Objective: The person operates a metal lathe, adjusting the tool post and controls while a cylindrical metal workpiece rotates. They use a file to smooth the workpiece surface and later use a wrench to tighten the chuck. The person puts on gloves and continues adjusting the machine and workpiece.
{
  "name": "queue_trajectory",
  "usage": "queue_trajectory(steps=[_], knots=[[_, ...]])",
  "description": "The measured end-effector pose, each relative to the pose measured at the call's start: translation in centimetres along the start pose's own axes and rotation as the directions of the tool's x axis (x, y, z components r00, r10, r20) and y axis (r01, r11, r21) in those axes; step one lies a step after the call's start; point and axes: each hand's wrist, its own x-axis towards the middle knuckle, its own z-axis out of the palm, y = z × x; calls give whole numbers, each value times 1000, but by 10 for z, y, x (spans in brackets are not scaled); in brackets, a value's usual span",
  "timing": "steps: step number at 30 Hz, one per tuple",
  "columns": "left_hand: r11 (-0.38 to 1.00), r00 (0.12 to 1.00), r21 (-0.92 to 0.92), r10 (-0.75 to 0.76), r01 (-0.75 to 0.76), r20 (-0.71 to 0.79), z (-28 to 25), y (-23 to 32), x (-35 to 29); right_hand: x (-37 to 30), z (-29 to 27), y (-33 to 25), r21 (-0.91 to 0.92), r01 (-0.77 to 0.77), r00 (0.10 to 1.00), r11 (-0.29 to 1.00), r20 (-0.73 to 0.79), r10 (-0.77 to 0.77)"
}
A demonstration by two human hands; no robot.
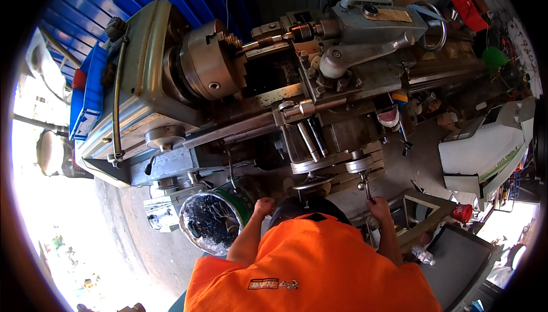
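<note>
A metal lathe spreads before me. My right hand (378,208) is closed on the crank handle (367,191) at the front of its carriage. My left hand (264,207) is curled at my left side, left of a handwheel (313,183) and apart from it; nothing shows in its fingers. On the left, a large three-jaw chuck (212,63) faces a thin shiny workpiece (262,43), which reaches toward the tailstock (377,21). The tool post, with its thick clamping lever (365,54), sits on the carriage in front.
A bucket (211,220) with dark contents stands by my left forearm. Blue bin (89,92) lies beside the headstock. At right are a pale machine cover (485,146), a red can (462,213), a plastic bottle (423,255) and a dark-topped cabinet (456,263).
</note>
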Motion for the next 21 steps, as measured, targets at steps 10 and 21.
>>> queue_trajectory(steps=[10,21], knots=[[999,999,-29,-31,31,9,2,-2,4,1,-8,-5,-35,-28,997,999,76,30],[969,986,210,102,-128,131,14,3,16,2,-5,-1,-37,4,997,999,71,-1]])
